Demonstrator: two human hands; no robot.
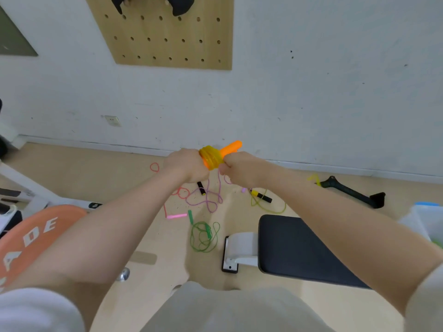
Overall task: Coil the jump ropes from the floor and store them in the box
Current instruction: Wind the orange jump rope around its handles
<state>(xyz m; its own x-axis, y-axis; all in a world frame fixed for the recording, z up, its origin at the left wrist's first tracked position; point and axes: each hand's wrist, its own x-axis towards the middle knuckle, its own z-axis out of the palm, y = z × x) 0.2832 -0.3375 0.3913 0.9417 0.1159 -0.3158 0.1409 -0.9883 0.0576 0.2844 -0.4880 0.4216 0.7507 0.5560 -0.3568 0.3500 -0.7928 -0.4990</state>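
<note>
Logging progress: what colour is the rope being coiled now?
Orange jump rope, handles and translucent cord alike; head view.

Orange rope handle [231, 147] w/ yellow coil [211, 158]; green rope [203, 236], purple rope [211, 197].

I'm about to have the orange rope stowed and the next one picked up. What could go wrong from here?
1. The yellow-orange cord coil wound on the orange plastic handles is held only by the left hand and right hand; it may spring loose on release.
2. The purple rope overlaps the pink rope on the floor; lifting one may drag the other.
3. The translucent plastic box sits at the frame's edge, beyond the black padded bench.
</note>
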